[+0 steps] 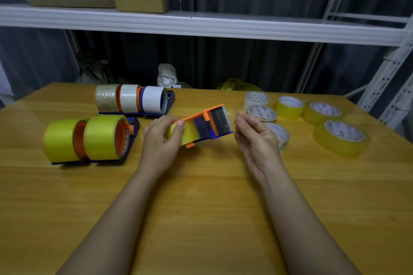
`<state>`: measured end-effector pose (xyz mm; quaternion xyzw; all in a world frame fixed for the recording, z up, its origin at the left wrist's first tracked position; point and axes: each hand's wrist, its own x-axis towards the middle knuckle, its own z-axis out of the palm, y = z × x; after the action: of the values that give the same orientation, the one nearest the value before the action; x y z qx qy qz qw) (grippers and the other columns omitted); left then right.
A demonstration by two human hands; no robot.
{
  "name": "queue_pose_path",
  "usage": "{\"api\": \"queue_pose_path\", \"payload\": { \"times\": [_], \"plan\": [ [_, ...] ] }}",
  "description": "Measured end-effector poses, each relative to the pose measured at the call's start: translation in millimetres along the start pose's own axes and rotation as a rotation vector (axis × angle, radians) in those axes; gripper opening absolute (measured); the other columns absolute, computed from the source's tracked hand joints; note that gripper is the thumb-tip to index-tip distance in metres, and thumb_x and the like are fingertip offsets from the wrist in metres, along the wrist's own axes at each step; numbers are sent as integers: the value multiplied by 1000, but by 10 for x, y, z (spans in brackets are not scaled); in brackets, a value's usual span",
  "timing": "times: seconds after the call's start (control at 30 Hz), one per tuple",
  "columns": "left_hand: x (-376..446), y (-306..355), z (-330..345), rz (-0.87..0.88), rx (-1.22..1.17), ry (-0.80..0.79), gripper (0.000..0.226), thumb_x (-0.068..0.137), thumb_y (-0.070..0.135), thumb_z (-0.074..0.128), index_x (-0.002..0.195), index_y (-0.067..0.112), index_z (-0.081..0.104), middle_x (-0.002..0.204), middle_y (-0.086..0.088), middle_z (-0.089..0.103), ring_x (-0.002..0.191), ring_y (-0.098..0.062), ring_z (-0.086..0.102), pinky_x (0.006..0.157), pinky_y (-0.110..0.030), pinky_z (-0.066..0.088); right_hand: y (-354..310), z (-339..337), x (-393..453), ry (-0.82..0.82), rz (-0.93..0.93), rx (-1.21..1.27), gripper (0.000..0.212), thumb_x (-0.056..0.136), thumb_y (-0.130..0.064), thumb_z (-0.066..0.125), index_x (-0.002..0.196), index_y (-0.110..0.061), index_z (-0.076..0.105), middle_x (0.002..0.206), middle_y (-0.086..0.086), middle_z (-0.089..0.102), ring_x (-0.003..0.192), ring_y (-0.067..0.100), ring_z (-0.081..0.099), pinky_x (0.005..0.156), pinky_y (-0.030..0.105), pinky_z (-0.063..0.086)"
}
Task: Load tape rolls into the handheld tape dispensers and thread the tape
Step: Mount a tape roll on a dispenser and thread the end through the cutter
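Orange dispenser (201,126) held above the bench (201,196), left hand (161,140) closed around its yellow roll. Right hand (252,138) fingers pinch the clear tape end (233,112); it may slip, fold or stick.

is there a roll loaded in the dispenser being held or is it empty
Loaded: a yellow tape roll sits in the orange dispenser under the left hand, and the right hand pinches clear tape at its front.
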<state>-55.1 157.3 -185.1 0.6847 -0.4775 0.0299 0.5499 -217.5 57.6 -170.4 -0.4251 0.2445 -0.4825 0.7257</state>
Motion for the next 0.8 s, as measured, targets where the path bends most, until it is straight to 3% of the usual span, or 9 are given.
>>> {"api": "queue_pose_path", "payload": {
  "times": [0.2,0.33,0.5,0.8],
  "plan": [
    [-3,-30,-3,-9,-25,0,27,89,39,44,96,20,62,87,20,55,88,6,48,88,-48,41,-13,-10,12,-45,0,1,23,84,-3,65,104,-14,66,80,-6,72,76,3,66,75,19,53],
    [28,-53,3,57,39,20,20,90,36,45,91,23,60,83,18,55,85,-5,50,82,-46,40,-12,-14,21,-54,-40,-102,20,85,-5,65,101,-16,69,83,-9,74,83,1,67,79,19,52],
    [23,-80,-2,98,70,23,21,91,37,44,89,24,59,83,12,56,85,-8,50,84,-44,39,4,-27,26,-42,-45,-152,18,84,-8,67,96,-20,72,94,-5,74,93,5,66,78,20,50],
    [32,-107,-4,67,-1,-9,33,88,47,40,90,22,61,83,17,56,85,-6,50,81,-49,41,1,-15,9,-122,-1,-151,17,91,-9,58,100,-17,70,89,-4,74,85,8,64,74,21,53]
  ]
}}
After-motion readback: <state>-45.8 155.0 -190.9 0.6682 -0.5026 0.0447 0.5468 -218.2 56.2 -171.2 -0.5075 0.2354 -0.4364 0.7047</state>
